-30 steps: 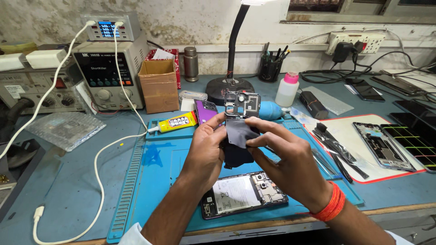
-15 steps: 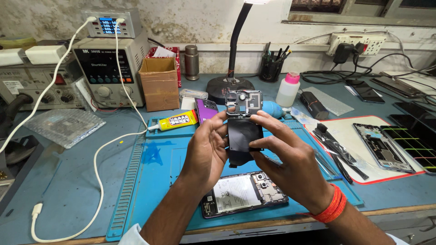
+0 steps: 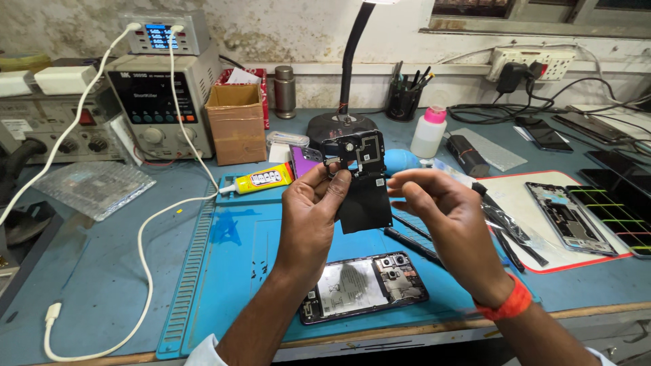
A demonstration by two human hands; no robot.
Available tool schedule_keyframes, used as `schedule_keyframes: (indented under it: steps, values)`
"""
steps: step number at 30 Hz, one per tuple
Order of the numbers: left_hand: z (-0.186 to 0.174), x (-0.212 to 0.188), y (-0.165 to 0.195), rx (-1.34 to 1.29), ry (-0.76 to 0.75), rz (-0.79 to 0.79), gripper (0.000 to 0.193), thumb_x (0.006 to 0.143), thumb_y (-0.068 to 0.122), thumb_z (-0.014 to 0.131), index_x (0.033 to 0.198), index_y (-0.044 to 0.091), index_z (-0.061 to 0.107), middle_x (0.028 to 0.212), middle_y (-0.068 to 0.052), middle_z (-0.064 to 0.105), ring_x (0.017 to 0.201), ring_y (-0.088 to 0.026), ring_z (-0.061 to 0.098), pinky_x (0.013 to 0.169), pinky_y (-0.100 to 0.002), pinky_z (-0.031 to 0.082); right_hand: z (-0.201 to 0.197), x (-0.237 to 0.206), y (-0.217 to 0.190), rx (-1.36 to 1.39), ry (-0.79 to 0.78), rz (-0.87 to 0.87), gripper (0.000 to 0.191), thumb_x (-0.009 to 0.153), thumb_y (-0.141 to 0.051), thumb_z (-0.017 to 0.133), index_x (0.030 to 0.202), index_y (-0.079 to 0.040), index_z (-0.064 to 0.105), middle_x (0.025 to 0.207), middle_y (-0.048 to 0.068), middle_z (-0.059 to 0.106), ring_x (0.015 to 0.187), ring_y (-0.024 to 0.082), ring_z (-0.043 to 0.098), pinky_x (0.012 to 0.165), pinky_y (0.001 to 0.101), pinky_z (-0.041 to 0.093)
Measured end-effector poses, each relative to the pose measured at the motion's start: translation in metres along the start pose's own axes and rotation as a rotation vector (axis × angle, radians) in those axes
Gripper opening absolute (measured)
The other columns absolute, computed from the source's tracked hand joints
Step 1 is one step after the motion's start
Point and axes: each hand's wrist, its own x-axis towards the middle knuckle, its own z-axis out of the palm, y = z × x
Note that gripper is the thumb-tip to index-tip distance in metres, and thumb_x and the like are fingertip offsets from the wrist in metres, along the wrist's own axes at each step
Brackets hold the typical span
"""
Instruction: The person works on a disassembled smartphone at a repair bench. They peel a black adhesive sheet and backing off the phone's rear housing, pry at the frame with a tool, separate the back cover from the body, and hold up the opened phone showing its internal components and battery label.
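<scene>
- The black phone inner cover [image 3: 364, 186], a flat plate with a camera-frame section at its top, is held up in the air above the blue work mat [image 3: 237, 257], its long axis running roughly upright and tipped slightly to the right.
- The left hand [image 3: 310, 210] has it: thumb and fingers [image 3: 337, 181] are closed on the plate's upper left edge, near the camera section.
- The right hand [image 3: 441, 210] sits just to the right of the plate, fingers curled loosely with the tips pinched close together near the plate's upper right edge; whether they touch it or hold some small part I cannot tell.
- So the plate lies between the two hands, and the left is the one gripping it.
- Below the hands, an opened phone [image 3: 363, 286] lies flat on the mat, its insides facing up.
- A dark screwdriver [image 3: 413, 245] lies on the mat just right of the plate's lower end.
- A yellow glue tube [image 3: 261, 181] rests at the mat's far edge.
- Farther out on the surface: a cardboard box [image 3: 236, 122], a bench power supply [image 3: 159, 105], and another stripped phone frame [image 3: 568, 217] on a white pad to the right.
</scene>
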Motion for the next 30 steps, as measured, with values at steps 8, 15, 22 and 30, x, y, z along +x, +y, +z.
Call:
schedule_keyframes:
  steps: [8, 15, 22, 30]
  values:
    - [0.011, -0.005, 0.005, 0.104, 0.015, 0.005, 0.026, 0.099, 0.017, 0.068, 0.115, -0.003, 0.074, 0.096, -0.004, 0.077, 0.084, -0.003, 0.065, 0.076, -0.021, 0.052, 0.008, 0.014, 0.013, 0.096, 0.016, 0.128, 0.026, 0.097, -0.021, 0.07, 0.104, 0.003, 0.075, 0.087, 0.0, 0.073, 0.076, 0.004, 0.062, 0.068, 0.0206, 0.051]
    - [0.01, -0.007, 0.013, 0.141, 0.012, -0.082, 0.029, 0.095, 0.014, 0.072, 0.116, -0.006, 0.071, 0.095, -0.01, 0.079, 0.08, -0.007, 0.07, 0.07, -0.021, 0.057, 0.009, 0.013, 0.015, 0.166, 0.044, 0.133, 0.019, 0.097, -0.018, 0.072, 0.092, 0.0, 0.075, 0.075, -0.005, 0.065, 0.064, 0.0, 0.05, 0.055, 0.0178, 0.038]
    - [0.014, -0.008, 0.013, 0.133, -0.027, 0.012, 0.037, 0.093, 0.009, 0.072, 0.127, -0.006, 0.066, 0.095, -0.013, 0.08, 0.08, -0.008, 0.072, 0.068, -0.022, 0.058, 0.014, 0.013, 0.016, 0.148, 0.019, 0.14, 0.024, 0.1, -0.017, 0.074, 0.084, 0.001, 0.07, 0.074, -0.004, 0.062, 0.063, 0.0, 0.048, 0.053, 0.018, 0.036]
    - [0.013, -0.01, 0.013, 0.21, -0.074, 0.063, 0.063, 0.085, 0.002, 0.078, 0.142, -0.003, 0.053, 0.096, -0.013, 0.079, 0.085, -0.008, 0.072, 0.075, -0.022, 0.06, 0.006, 0.013, 0.015, 0.298, -0.047, 0.205, 0.014, 0.095, -0.011, 0.072, 0.09, 0.002, 0.072, 0.085, 0.003, 0.075, 0.074, 0.006, 0.066, 0.067, 0.0228, 0.055]
